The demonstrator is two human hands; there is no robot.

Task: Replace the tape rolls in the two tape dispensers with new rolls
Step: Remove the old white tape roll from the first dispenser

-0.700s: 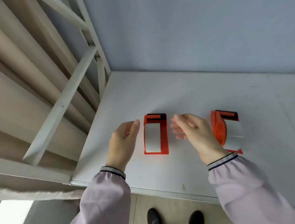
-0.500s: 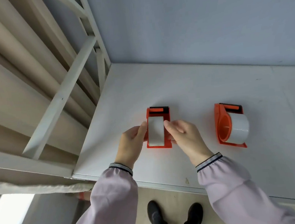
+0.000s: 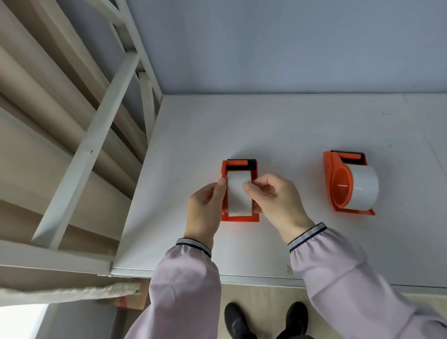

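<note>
Two orange tape dispensers stand on the white table [image 3: 281,134]. The left dispenser [image 3: 239,165] holds a whitish tape roll [image 3: 236,195] seen edge-on. My left hand [image 3: 207,211] grips the dispenser's left side, thumb against the roll. My right hand [image 3: 273,200] presses on the roll's right side, its fingers curled, pinching at the tape surface. The right dispenser [image 3: 338,183] stands apart to the right, untouched, with its own pale tape roll [image 3: 363,187] mounted.
A white metal frame [image 3: 93,143] with diagonal bars rises along the table's left edge. A blue-grey wall [image 3: 286,34] backs the table. The table's front edge [image 3: 253,276] runs just past my sleeves; my shoes stand on the floor below.
Both hands moved in from either side and closed on the left dispenser and its roll. The camera view shifted, so the table sits lower and closer.
</note>
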